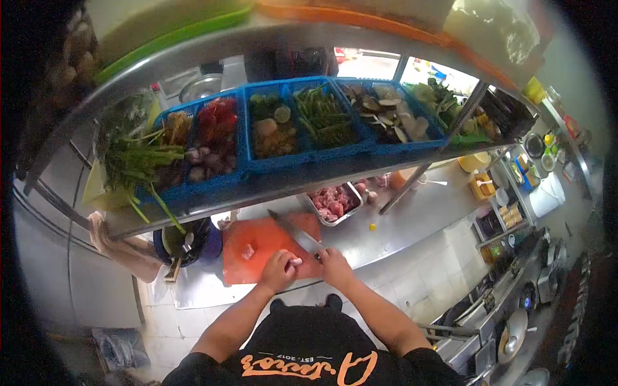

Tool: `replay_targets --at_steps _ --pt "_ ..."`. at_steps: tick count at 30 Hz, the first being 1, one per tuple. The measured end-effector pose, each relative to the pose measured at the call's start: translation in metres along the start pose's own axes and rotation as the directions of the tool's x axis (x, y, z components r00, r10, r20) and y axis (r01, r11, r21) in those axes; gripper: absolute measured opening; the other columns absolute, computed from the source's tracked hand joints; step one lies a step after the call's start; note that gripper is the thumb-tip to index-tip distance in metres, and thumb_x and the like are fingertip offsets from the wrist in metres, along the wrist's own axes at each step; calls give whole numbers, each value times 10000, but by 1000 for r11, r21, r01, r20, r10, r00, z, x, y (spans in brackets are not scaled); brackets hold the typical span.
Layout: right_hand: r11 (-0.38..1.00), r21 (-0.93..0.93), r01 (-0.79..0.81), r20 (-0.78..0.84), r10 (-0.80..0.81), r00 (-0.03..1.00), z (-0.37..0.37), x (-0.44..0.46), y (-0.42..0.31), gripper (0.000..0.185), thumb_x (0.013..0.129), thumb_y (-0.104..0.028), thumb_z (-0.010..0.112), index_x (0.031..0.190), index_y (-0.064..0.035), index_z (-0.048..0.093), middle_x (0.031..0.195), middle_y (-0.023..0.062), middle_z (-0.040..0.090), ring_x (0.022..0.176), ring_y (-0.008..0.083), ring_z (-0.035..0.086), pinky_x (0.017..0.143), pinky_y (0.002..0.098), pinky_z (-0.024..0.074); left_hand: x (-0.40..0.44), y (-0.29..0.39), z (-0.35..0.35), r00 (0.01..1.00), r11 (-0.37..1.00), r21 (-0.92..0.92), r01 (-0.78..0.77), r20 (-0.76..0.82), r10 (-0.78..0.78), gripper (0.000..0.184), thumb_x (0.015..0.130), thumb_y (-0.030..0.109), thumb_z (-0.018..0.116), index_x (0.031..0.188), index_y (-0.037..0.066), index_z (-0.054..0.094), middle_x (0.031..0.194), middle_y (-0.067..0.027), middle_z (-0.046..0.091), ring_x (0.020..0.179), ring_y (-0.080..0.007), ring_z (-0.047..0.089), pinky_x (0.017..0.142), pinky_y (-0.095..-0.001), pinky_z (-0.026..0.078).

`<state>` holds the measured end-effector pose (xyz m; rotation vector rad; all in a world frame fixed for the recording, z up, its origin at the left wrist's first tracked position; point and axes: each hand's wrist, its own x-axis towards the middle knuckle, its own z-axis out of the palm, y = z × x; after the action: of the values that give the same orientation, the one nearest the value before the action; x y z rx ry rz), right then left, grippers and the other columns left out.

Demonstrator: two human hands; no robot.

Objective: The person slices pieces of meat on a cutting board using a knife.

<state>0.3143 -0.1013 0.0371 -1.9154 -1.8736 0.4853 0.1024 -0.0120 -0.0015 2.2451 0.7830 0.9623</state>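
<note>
My right hand [333, 268] is closed round the handle of a large knife [300, 234], whose blade points up and left over the orange cutting board [239, 229]. At the board's lower edge my left hand [279, 271] is closed on a small pale piece of meat, partly hidden by the fingers. Another pale pink piece of meat [247, 251] lies on the left half of the board. Just beyond the board stands a metal tray of cut meat [334, 203].
Above the counter [412, 222], a metal shelf [257, 199] holds blue baskets [243, 138] of vegetables. A dark pot [209, 241] stands left of the board. A cloth [119, 248] hangs at the left. A stove with a pan [513, 334] is at the lower right.
</note>
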Motion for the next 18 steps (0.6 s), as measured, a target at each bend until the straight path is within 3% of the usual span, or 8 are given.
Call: replay_targets --at_steps 2,5,8,9,12,14,16,18 --pt "996 82 -22 -22 23 999 -8 -3 -2 373 828 -72 658 1197 -22 630 1101 227 635 1072 429 597 918 483 504 -1 4 0 999 996 90 -15 -33 18 250 761 28 678 1000 46 604 1009 -145 606 946 -367 610 839 -462 510" --pt "977 210 -43 -181 81 980 1 -37 22 268 870 -88 622 1127 -26 664 1044 222 672 1025 413 633 885 476 517 -10 -8 11 997 993 109 40 -70 -33 241 763 44 671 991 61 596 1011 -154 589 966 -363 599 842 -468 506" --pt "830 385 -404 -19 444 896 -14 -89 49 201 912 -114 585 1071 -38 681 1003 225 700 982 404 663 849 475 530 -10 -10 19 991 987 92 133 -28 -131 266 756 56 671 1013 76 604 1027 -151 585 979 -368 592 862 -467 502" --pt "810 402 -428 -47 485 873 -2 -112 74 207 914 -169 591 1069 -67 680 995 229 714 962 409 684 840 485 541 -13 -15 23 991 984 121 133 -40 -129 276 752 52 667 1020 75 604 1039 -154 583 989 -369 590 878 -461 500" --pt "767 144 -625 83 620 780 43 -200 149 260 886 -220 607 1065 -46 682 1004 228 719 955 409 693 848 491 550 -13 -16 21 986 974 155 164 -15 -164 285 756 41 637 1038 62 599 1091 -171 570 1050 -367 572 923 -447 491" --pt "653 -139 -744 343 737 583 67 -260 180 325 859 -263 614 1064 -21 684 1027 229 722 949 411 701 855 496 556 -16 -22 22 981 954 238 181 21 -191 284 766 40 614 1049 45 591 1110 -180 557 1094 -361 552 957 -442 476" --pt "565 -100 -819 385 781 492 96 -321 201 323 855 -267 613 1029 -7 696 1047 236 719 964 407 701 861 499 555 -18 -20 23 958 950 130 283 16 -287 271 775 25 580 1046 28 577 1128 -173 547 1101 -353 544 966 -434 468" --pt "508 -52 -860 362 812 458 113 -372 193 310 852 -269 612 979 -2 707 1048 245 717 970 406 701 856 503 555 -19 -28 23 969 956 169 239 30 -247 260 778 15 568 1038 21 571 1127 -169 540 1099 -344 546 968 -425 467"
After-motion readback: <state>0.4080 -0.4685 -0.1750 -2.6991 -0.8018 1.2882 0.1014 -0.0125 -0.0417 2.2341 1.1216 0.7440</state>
